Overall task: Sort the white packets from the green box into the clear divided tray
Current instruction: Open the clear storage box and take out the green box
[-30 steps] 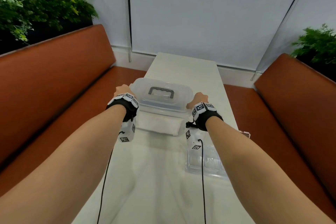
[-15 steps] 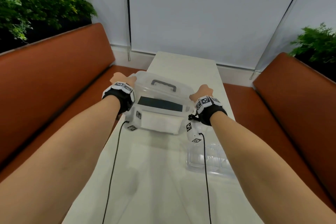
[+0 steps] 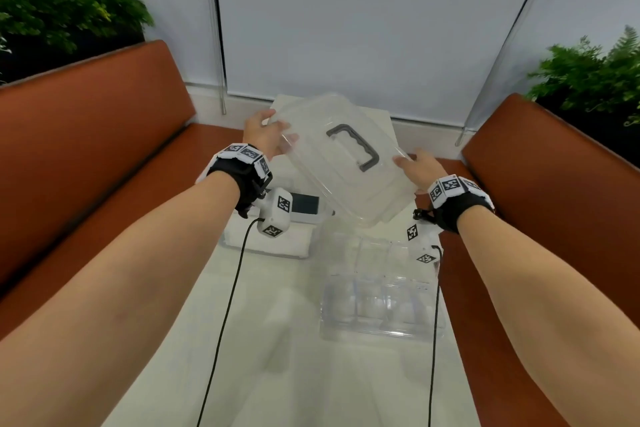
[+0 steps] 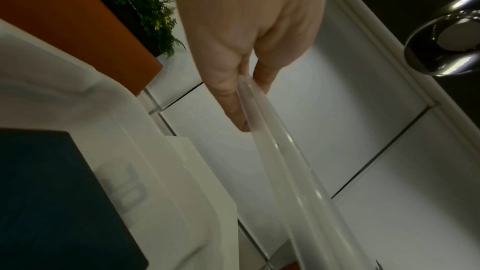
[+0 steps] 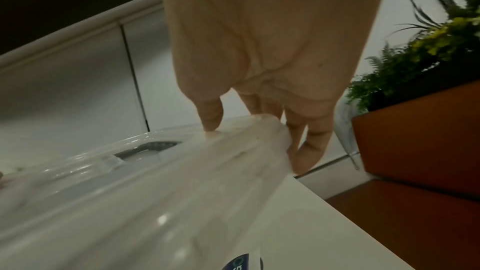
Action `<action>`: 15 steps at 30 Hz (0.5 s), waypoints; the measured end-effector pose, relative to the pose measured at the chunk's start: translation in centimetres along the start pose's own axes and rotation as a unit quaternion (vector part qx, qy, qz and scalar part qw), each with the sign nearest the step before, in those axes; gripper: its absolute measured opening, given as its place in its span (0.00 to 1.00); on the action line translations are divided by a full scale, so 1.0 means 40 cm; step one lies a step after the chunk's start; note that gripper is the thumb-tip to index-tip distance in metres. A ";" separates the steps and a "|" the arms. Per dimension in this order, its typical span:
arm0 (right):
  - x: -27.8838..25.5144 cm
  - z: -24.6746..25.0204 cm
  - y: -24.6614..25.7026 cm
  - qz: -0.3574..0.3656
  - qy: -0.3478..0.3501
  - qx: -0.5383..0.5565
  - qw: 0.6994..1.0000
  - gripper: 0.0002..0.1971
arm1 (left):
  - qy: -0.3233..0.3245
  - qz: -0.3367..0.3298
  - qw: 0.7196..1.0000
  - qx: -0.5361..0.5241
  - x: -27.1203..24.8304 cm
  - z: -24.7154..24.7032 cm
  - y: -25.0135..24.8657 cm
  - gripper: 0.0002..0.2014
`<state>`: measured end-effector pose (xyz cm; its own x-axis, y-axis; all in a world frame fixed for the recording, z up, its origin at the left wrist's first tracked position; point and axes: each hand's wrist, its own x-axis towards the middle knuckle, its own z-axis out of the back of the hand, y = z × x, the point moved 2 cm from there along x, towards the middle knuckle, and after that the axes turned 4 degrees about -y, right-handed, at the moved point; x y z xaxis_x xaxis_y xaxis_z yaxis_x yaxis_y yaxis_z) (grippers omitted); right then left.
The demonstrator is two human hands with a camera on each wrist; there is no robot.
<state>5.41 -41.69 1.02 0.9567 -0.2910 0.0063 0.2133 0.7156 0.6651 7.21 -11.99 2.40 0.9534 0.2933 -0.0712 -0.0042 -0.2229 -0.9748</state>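
The green box (image 3: 304, 205) sits inside the open storage bin (image 3: 266, 243) on the counter (image 3: 263, 340), only its dark top showing behind the left wrist, and no white packets are visible on it or anywhere else yet. Above it, one clear lid (image 3: 343, 163) with one grey handle (image 3: 356, 146) hangs tilted in the air. The left hand (image 3: 263, 133) pinches its far left edge, thumb on one side and fingers on the other; the right hand (image 3: 420, 168) grips the near right corner, thumb on top, fingers curled underneath. Two hands at opposite corners look like a sensible way to steady a wide, bendy lid while it clears the bin, and the swing to the right seems meant to uncover the box. One clear divided tray (image 3: 381, 298) waits on the counter just right of the bin, close by for short transfers. At least three compartments show in its near row; glare hides the full count. Two orange benches flank the counter, a plant behind each.
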 end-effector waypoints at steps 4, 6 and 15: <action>0.028 0.054 -0.076 -0.038 -0.009 0.110 0.993 0.15 | -0.018 -0.024 0.999 -0.027 -0.013 -0.098 0.021 0.22; 0.051 0.080 -0.116 -0.043 -0.033 0.098 0.994 0.15 | -0.005 -0.001 1.000 -0.010 -0.010 -0.135 0.044 0.28; 0.128 0.132 -0.259 -0.112 -0.057 -0.050 0.991 0.16 | 0.123 0.018 0.865 0.487 -0.051 -0.206 0.211 0.35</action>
<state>7.05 -53.94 -1.91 0.8561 -0.5148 -0.0451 0.4412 0.6828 0.5824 7.70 -22.15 -3.95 0.9820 0.0687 -0.1759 -0.1735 0.6955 -0.6973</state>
